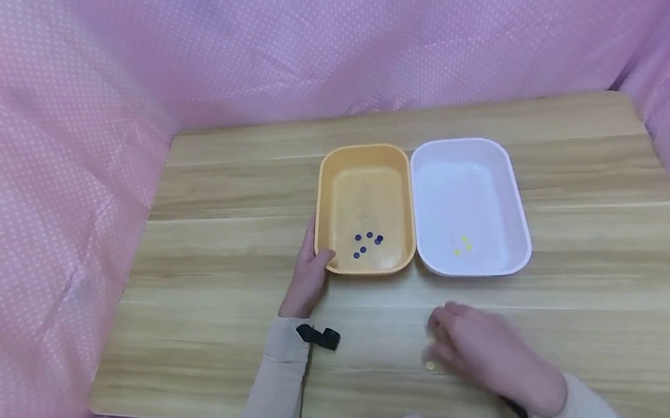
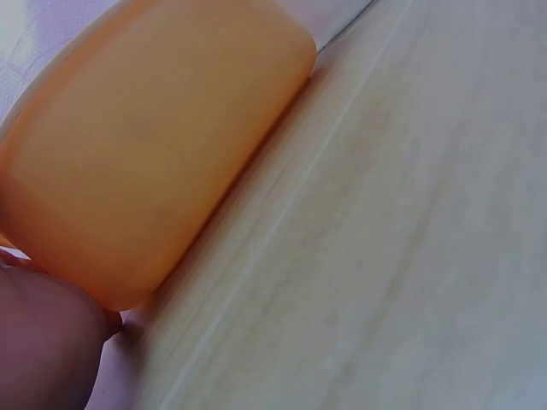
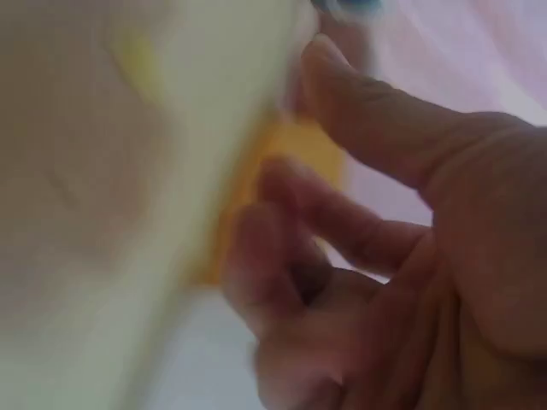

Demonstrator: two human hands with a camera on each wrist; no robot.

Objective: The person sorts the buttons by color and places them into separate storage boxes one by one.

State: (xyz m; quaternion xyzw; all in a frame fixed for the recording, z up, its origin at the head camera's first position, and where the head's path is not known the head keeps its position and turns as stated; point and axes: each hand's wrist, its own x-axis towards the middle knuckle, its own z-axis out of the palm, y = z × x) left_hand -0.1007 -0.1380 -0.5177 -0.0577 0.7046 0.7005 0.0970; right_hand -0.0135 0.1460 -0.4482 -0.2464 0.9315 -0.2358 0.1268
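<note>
My left hand (image 1: 307, 280) grips the near left corner of an orange plastic tray (image 1: 409, 251), its thumb over the rim and its fingers along the outside wall. In the left wrist view, the tray's outer wall (image 2: 162, 145) stands on the wood. Several small dark blue discs (image 1: 363, 249) lie inside the tray towards its near end. My right hand (image 1: 482, 347), blurred, hovers over the table in front of a white tray. Its thumb (image 3: 385, 120) is apart from the bent fingers, with nothing visible between them. A small yellow disc (image 1: 430, 366) lies on the table beside that hand.
Touching the orange tray on its right is the white tray (image 1: 521, 214), with several small yellow discs (image 1: 464, 239) near its front end. Both stand on a wood-grain table (image 1: 209, 277). Pink dotted cloth (image 1: 308, 34) hangs behind and at the sides.
</note>
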